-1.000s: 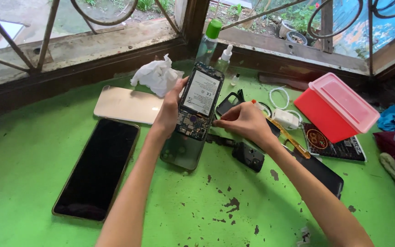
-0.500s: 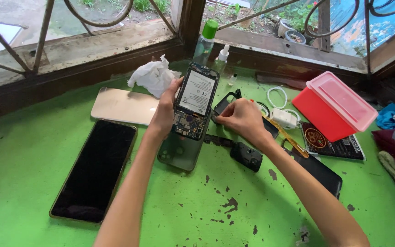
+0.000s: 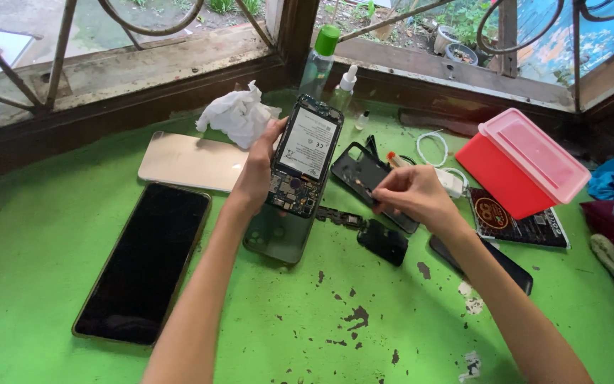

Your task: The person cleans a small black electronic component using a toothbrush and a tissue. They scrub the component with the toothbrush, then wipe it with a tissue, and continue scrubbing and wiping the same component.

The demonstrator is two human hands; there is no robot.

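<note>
On the green table [image 3: 51, 270], left grip [image 3: 257, 171] clasps opened phone [image 3: 303, 156]; right grip [image 3: 410, 195] pinches screwdriver [image 3: 392, 158].

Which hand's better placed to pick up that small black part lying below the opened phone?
Right, likely. The right hand hovers over the back cover, just above the black part. The left hand is occupied, gripping the opened phone upright.

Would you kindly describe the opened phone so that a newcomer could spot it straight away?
On the green table below the barred window, look near the middle, just right of the crumpled white tissue. The left hand holds the opened phone tilted up. Unlike the dark-screened phone lying flat to the left, its back is off, showing a white-labelled battery and circuit board.
</note>
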